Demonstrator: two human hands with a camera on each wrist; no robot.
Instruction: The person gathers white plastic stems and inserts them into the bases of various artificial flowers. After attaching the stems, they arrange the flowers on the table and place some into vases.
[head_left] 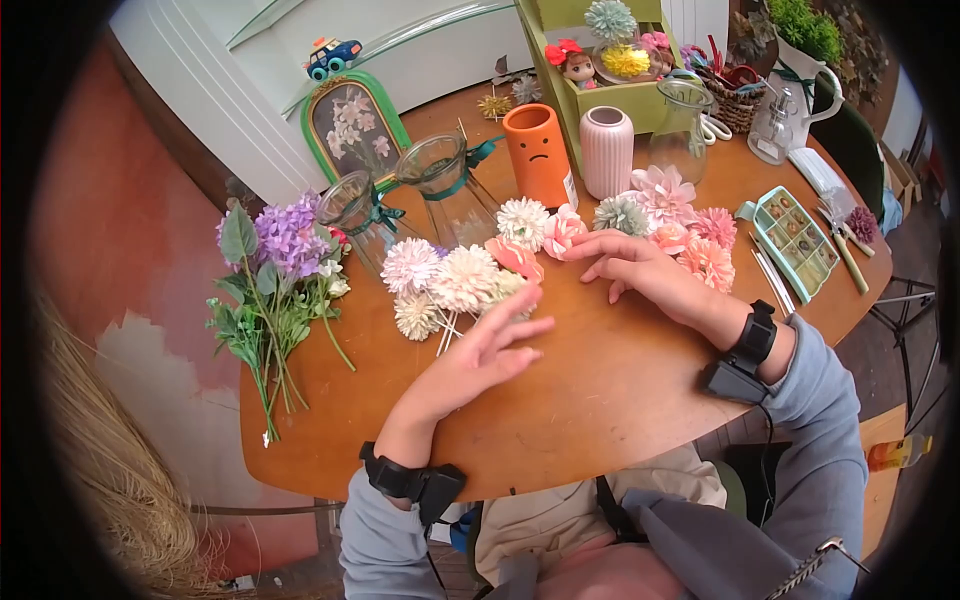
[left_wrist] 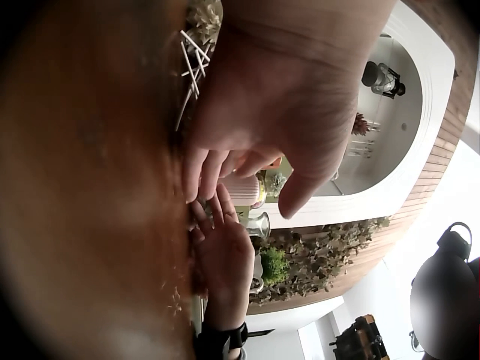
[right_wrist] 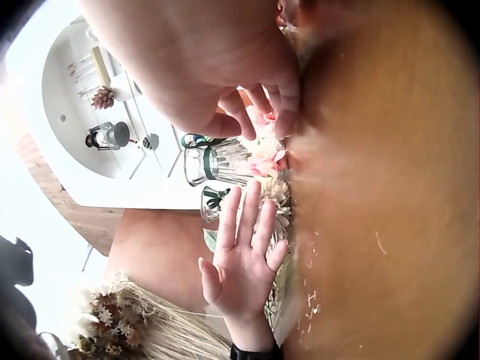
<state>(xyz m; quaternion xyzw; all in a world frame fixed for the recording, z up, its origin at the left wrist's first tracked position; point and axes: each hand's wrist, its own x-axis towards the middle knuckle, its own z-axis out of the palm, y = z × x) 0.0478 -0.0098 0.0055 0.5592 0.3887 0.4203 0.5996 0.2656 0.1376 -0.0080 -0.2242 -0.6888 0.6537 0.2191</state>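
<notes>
My left hand [head_left: 478, 354], fingers spread and holding nothing, hovers beside a cluster of cream artificial flowers [head_left: 464, 279] with short white stems [head_left: 448, 330]. Fingers loosely bent, my right hand [head_left: 655, 278] is beside the pink rose [head_left: 565, 230] and coral flowers [head_left: 707, 262]. In the left wrist view the right hand [left_wrist: 225, 255] faces the left one with its palm showing. The right wrist view shows the left hand [right_wrist: 244, 274] with straight, parted fingers. A large pale pink flower [head_left: 662, 196] and a grey-green one [head_left: 622, 215] lie behind the right hand.
Purple flowers [head_left: 290, 238] on long stems lie at the left. Glass vases with green ribbons [head_left: 445, 190], an orange vase [head_left: 540, 155] and a pink ribbed vase [head_left: 606, 155] stand behind. A compartment box [head_left: 795, 243] and pliers [head_left: 850, 262] sit at the right.
</notes>
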